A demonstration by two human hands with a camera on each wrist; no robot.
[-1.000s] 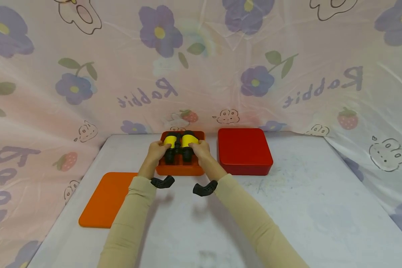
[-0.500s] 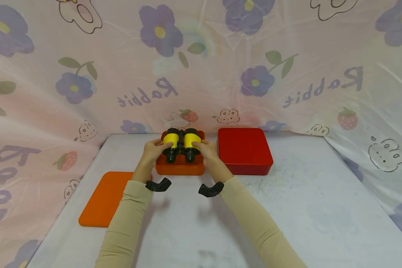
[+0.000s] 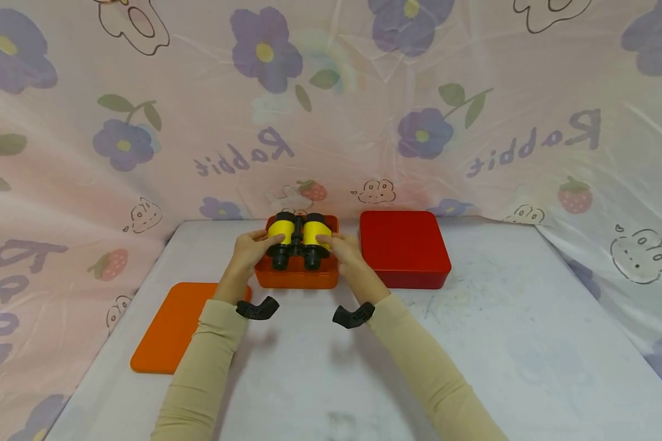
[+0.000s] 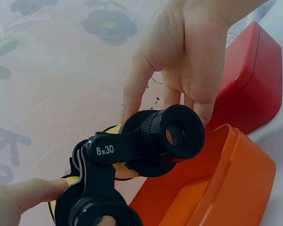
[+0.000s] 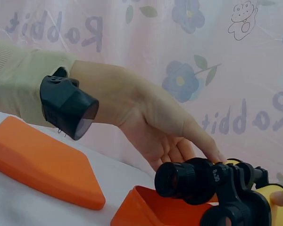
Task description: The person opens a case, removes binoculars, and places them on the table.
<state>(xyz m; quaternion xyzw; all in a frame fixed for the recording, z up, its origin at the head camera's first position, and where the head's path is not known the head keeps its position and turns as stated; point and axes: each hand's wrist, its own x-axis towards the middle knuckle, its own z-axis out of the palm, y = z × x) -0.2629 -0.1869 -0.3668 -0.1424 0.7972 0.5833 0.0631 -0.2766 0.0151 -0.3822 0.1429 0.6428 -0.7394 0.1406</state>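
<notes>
Black-and-yellow binoculars (image 3: 296, 240) are held between both hands over an open orange box (image 3: 296, 280). My left hand (image 3: 248, 250) grips the left barrel, thumb on its yellow band. On the other barrel, my right hand (image 3: 346, 250) grips with its thumb across the yellow. "8x30" is printed on the hinge end of the binoculars (image 4: 104, 149) in the left wrist view, eyepieces toward the camera. Below them in that view, the inside of the orange box (image 4: 198, 188) shows. In the right wrist view the left hand's (image 5: 146, 113) fingers go behind the barrel.
A closed red box (image 3: 403, 245) stands right of the orange one, near the back curtain. The flat orange lid (image 3: 171, 331) lies on the white table (image 3: 309, 380) at the left, partly under the left forearm. A patterned curtain (image 3: 331, 122) rises behind the table.
Both hands have lifted the binoculars up from inside the orange box, tilting them more upright. The wrists have spread slightly apart. Over the last half second they have barely moved.
</notes>
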